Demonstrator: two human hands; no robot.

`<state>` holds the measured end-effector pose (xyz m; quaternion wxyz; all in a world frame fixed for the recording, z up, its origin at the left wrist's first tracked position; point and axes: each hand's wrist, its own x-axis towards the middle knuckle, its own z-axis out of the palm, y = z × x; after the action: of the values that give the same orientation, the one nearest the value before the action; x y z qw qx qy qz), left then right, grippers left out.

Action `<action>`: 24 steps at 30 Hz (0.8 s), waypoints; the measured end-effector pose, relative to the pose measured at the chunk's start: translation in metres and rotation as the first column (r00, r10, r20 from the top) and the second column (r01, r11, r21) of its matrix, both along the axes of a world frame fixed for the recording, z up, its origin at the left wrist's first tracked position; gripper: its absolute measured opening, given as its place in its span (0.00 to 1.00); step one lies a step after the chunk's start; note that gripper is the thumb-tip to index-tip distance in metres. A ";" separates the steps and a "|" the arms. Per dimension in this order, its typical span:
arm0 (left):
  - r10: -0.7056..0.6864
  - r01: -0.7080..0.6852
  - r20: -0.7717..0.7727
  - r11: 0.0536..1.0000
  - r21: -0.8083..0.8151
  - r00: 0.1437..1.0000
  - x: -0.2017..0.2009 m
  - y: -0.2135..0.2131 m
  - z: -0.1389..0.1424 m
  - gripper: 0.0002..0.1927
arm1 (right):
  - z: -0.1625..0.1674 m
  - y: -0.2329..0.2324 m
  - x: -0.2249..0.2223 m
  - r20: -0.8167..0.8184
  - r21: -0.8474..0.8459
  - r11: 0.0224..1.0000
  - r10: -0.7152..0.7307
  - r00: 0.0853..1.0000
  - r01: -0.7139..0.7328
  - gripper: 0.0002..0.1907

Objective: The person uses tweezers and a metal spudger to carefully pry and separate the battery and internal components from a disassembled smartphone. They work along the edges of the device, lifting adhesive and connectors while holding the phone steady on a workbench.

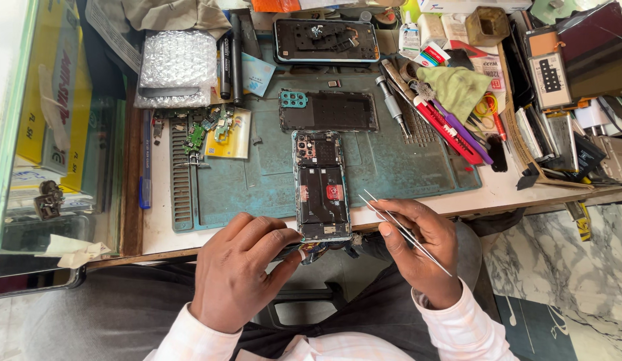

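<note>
An opened phone (320,184) lies lengthwise on the teal work mat (404,167), its back removed and its insides showing. My left hand (241,267) grips the phone's near left corner, with a small dark part under its fingertips. My right hand (421,251) rests at the phone's near right edge and holds thin metal tweezers (404,230), tips pointing toward the phone. A dark back cover (329,110) with a teal camera ring lies just beyond the phone.
Another opened phone (326,40) lies at the back. Small circuit parts (207,130) sit on the mat's left. Bubble wrap (177,67), pens, a screwdriver (392,105), a green cloth (458,87) and stacked boxes crowd the back and right. A glass case (50,134) stands left.
</note>
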<state>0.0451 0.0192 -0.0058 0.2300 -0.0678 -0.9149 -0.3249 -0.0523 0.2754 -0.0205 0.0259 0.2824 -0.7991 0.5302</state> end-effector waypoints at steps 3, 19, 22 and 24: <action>-0.004 0.003 0.033 1.000 0.017 0.999 -0.001 0.002 -0.003 0.15 | 0.001 -0.001 -0.002 -0.008 -0.002 1.000 0.018 1.000 -0.018 0.15; 0.031 -0.026 -0.099 0.999 0.048 0.995 -0.004 0.014 -0.013 0.11 | 0.023 -0.036 -0.003 -0.169 0.069 0.992 0.117 0.979 -0.107 0.13; 0.023 -0.016 -0.107 0.998 0.062 0.994 -0.006 0.019 -0.014 0.11 | 0.028 -0.043 -0.003 -0.190 0.148 0.982 0.144 0.971 -0.117 0.14; 0.015 -0.006 -0.123 0.997 0.075 0.992 -0.007 0.022 -0.015 0.11 | 0.031 -0.046 -0.002 -0.203 0.156 0.979 0.160 0.966 -0.129 0.13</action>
<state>0.0383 0.0410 -0.0212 0.2902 -0.0743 -0.8864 -0.3528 -0.0547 0.2292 0.0100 0.0529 0.3966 -0.8044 0.4392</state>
